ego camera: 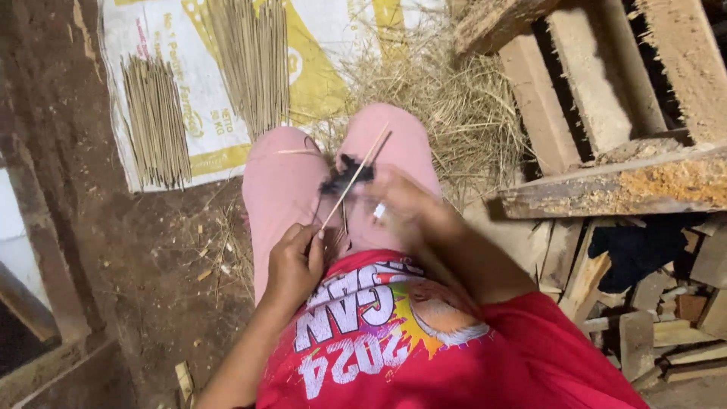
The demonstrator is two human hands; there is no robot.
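Pinched at its lower end by the closed fingers of the left hand (294, 261), a thin pale bamboo stick (350, 182) is held over the pink-trousered lap (284, 182). Its long axis is slanted, the far tip pointing up and to the right, away from the body. Above the left fingers, a dark lump of black paste (345, 175) is pressed around the stick's middle. The right hand (405, 204) is blurred; its fingers are seen curled at the paste, though whether it is gripped cannot be told. Beyond the fingertips, bundles of thin sticks (157, 121) are laid on a white and yellow sack (204, 83), beside dry straw (447, 98).
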